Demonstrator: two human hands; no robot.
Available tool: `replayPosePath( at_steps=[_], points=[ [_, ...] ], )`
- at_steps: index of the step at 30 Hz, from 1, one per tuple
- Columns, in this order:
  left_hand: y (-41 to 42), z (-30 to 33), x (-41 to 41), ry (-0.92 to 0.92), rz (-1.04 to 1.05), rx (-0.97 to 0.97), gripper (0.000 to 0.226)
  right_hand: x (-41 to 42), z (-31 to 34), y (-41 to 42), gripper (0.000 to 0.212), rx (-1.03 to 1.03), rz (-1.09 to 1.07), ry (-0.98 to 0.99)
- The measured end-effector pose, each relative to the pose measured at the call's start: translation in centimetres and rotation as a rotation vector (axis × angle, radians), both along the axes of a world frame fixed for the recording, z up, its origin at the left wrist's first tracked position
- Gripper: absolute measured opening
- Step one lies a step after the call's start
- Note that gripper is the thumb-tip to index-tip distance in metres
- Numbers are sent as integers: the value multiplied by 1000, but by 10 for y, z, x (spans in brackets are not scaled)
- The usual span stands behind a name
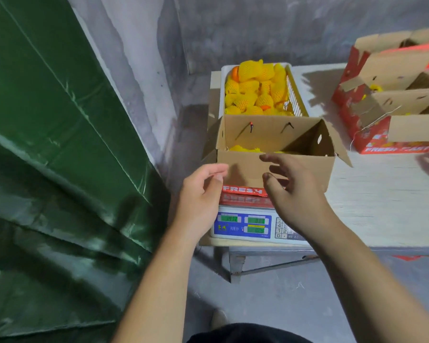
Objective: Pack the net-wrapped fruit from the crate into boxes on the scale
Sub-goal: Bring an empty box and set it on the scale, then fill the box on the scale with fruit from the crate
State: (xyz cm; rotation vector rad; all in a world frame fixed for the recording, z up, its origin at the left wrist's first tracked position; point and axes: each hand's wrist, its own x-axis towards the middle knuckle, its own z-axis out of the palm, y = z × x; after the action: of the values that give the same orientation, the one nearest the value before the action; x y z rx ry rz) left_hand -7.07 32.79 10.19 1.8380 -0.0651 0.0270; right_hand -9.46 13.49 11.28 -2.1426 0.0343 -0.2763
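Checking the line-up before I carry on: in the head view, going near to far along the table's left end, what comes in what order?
Scale → open box standing on it, some yellow net-wrapped fruit inside → white crate heaped with net-wrapped fruit → grey wall.

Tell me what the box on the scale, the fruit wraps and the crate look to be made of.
Box: matte brown corrugated cardboard, folded flaps, printed red outside. Fruit wraps: yellow foam netting, seemingly, with an open diamond mesh. Crate: likely white plastic, with a slotted side wall.
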Motion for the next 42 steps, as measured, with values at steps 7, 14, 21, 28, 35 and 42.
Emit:
replayPosePath(
  at_steps=[7, 14, 21, 28, 35, 42],
  points=[
    [-14, 8, 48, -53, -79, -44, 27, 38, 3, 1, 32, 41, -79, -57],
    [-57, 22, 124, -138, -136, 13, 26, 107, 18, -39, 33, 50, -90, -107],
    [-101, 27, 241, -112, -239, 181, 24, 220, 23, -115, 32, -51, -6, 19],
    [-143, -8, 353, 4, -235, 296, 27, 366, 4, -169, 39, -344, 134, 118],
    [-174, -48, 482, 152, -130, 455, 45, 499, -51, -184, 61, -450, 263, 255],
    [-199, -59, 616, 95, -54, 863, 92, 576, -95, -201, 76, -386, 290, 227]
  ],
)
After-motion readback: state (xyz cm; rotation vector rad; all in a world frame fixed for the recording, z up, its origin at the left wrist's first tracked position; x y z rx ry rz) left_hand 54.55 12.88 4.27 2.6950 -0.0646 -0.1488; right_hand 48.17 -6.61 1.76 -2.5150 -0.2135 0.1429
